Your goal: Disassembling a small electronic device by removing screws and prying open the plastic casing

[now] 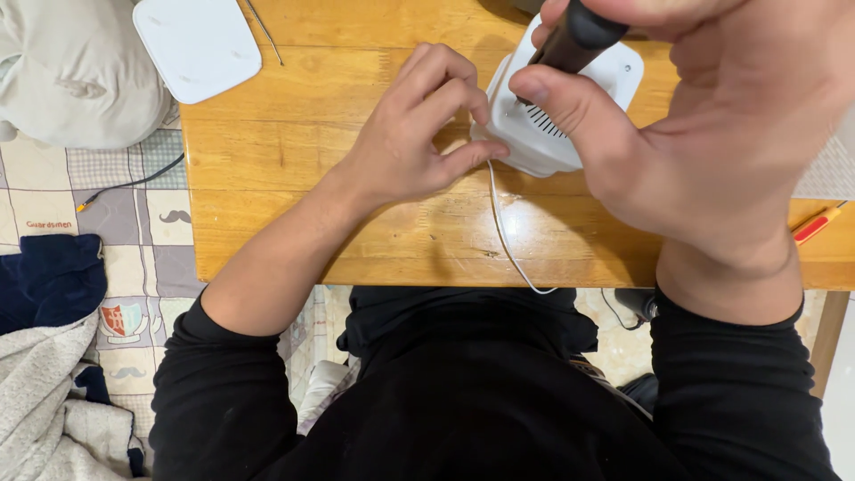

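A small white plastic device (pixel 545 142) with a slotted vent lies on the wooden table (pixel 294 151). My left hand (pixel 411 134) rests against the device's left edge, fingers curled on its side. My right hand (pixel 712 116) is close to the camera and grips a dark-handled screwdriver (pixel 574 40), its tip set down on the top of the device near the vent. A thin white cable (pixel 503 232) runs from the device over the table's front edge.
A white flat cover (pixel 196 44) lies at the table's far left corner, with a thin metal rod (pixel 265 31) beside it. A red and yellow tool (pixel 818 224) lies at the right edge. Bedding and clothes (pixel 71 71) lie to the left.
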